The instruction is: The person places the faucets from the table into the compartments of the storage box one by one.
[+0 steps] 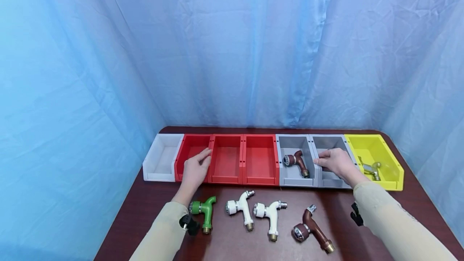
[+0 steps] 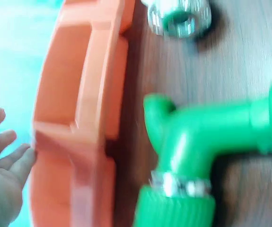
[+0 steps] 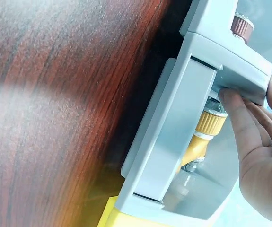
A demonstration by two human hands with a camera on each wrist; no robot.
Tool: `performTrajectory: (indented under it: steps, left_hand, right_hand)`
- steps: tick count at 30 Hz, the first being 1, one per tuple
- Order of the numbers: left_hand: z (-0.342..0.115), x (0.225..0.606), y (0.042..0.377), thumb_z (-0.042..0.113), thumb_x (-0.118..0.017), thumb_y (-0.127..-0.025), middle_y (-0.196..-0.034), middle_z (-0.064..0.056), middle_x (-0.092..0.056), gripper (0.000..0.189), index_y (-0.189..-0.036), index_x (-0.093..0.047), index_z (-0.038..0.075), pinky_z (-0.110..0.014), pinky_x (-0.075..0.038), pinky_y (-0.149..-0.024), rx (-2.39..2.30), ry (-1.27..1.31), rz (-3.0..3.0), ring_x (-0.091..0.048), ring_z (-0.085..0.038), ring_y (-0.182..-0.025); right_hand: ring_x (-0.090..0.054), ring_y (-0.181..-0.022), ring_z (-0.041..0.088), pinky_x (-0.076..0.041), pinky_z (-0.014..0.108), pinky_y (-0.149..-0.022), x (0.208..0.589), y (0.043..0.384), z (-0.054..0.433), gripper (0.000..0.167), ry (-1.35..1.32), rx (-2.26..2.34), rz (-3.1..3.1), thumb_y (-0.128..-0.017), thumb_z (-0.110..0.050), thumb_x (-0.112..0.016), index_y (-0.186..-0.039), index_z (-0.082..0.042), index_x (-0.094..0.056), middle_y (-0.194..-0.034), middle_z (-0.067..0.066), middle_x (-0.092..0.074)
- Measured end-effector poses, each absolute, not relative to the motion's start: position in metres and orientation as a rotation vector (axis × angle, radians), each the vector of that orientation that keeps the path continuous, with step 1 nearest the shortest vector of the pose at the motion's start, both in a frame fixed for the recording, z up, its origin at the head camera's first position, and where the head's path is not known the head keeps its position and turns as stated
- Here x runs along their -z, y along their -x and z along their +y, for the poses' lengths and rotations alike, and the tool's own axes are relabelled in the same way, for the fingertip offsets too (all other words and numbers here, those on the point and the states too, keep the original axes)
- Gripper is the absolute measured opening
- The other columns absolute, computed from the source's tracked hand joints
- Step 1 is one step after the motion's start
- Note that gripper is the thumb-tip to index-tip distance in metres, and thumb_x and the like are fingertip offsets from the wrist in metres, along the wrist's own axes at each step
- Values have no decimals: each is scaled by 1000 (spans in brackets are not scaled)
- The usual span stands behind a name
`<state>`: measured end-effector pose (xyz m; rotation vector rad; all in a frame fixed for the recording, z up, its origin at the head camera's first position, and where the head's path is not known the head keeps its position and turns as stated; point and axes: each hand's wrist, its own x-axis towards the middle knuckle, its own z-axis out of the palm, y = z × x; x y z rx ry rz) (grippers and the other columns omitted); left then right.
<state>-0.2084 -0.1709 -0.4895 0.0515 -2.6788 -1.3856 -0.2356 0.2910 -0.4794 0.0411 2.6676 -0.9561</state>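
Note:
My left hand (image 1: 196, 168) is over the red bins, its fingers loosely extended near the divider between the left red bin (image 1: 192, 142) and the middle red bin (image 1: 227, 178). It holds nothing. My right hand (image 1: 337, 161) is at the right grey bin (image 1: 335, 182). The right wrist view shows its fingers inside against the side wall, with the thumb at the rim, pinching that wall. A yellow tap (image 3: 199, 137) lies in this bin, mostly hidden by the hand in the head view. A brown tap (image 1: 298, 162) lies in the left grey bin (image 1: 286, 182).
On the dark wooden table lie a green tap (image 1: 207, 212), two white taps (image 1: 244, 208) (image 1: 272, 216) and another brown tap (image 1: 314, 228). A white bin (image 1: 159, 177) ends the row at left. A yellow bin (image 1: 393, 172) with a metal tap (image 1: 371, 169) ends it at right.

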Motion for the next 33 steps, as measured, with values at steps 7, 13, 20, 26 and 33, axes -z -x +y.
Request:
performTrajectory:
  steps: [7,13,20,26,33]
  left_hand:
    - [-121,470,187,20,-69,-99,-145,-6,-60,39,-138,-67,16,-56,-39,-115,1125,319,-2740,-50,-29,-141]
    - [-79,468,160,37,-65,-100,-156,0,-50,51,-149,-56,23,-60,-35,-116,976,428,-3024,-38,-30,-149]
    - [-33,479,128,42,-62,-101,-156,3,-49,52,-149,-55,26,-58,-42,-112,719,729,-3157,-39,-28,-148]
    - [-6,490,107,50,-65,-98,-151,4,-54,53,-145,-60,25,-40,-41,-116,502,1036,-3080,-46,-22,-144]
    - [15,511,94,70,-64,-88,-135,8,-66,62,-132,-69,26,-34,-44,-113,215,1238,-2880,-58,-19,-132]
  right_hand:
    - [-56,-122,47,-53,57,-95,480,236,291,60,-65,960,2652,-99,-36,-69,-136,11,-58,-137,33,-57]
    - [-57,-120,45,-54,56,-93,481,238,291,57,-53,945,2659,-99,-34,-69,-133,10,-61,-134,32,-59]
    - [-59,-118,45,-55,55,-92,481,239,293,54,-12,906,2685,-99,-34,-69,-131,10,-63,-130,31,-62]
    - [-60,-117,44,-55,54,-91,481,239,294,55,5,907,2679,-99,-35,-68,-131,9,-62,-130,31,-63]
    - [-59,-118,46,-55,56,-92,480,238,295,55,14,911,2690,-99,-34,-69,-131,10,-62,-129,32,-63]
